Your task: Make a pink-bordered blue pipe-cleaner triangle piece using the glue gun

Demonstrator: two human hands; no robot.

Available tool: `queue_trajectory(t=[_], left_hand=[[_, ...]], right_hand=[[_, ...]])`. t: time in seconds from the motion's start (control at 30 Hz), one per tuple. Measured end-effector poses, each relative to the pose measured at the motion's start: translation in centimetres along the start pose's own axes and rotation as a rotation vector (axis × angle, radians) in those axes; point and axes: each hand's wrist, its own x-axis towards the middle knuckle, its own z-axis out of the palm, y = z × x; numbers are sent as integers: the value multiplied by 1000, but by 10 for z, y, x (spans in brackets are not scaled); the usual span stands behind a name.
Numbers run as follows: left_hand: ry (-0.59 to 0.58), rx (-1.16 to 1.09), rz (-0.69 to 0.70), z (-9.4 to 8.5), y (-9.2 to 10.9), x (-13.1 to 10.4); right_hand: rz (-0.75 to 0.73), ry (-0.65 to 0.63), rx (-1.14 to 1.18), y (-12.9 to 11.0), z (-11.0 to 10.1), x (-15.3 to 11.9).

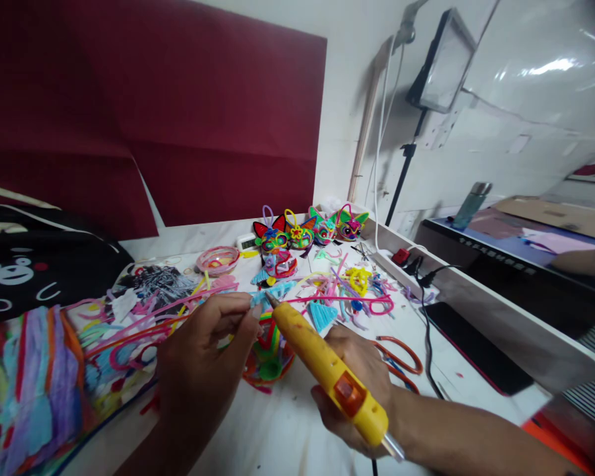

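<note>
My right hand (361,360) is wrapped round a yellow hot glue gun (315,350) with an orange switch; a glue stick end pokes out at its back. The gun's nozzle points up and left, close to the fingertips of my left hand (205,360). Thumb and forefinger of that hand are pinched on a light-blue pipe cleaner piece (279,289), partly hidden by the nozzle. Below and between both hands rests a red, green and yellow pipe-cleaner craft (269,369), partly covered by the gun. A blue pipe-cleaner triangle (322,316) lies just beyond my right hand.
Several finished animal-head crafts (324,228) stand at the back. Pipe cleaners (44,377) are heaped at left, beside a black bag (20,271). Orange-handled scissors (401,354), a phone (476,347) and a power strip (401,258) with cables lie right. Another person's arm (582,261) shows far right.
</note>
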Motion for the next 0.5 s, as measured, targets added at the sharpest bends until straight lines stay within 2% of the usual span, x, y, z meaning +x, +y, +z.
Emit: queue_trajectory(t=[0.13, 0.3, 0.5], left_hand=[[2, -2, -72, -1, -1, 0], [-6, -23, -84, -3, 1, 1], [35, -29, -109, -3, 0, 1]], right_hand=[[14, -8, -30, -2, -3, 7], [-6, 31, -58, -2, -5, 10], [-13, -18, -83, -1, -8, 10]])
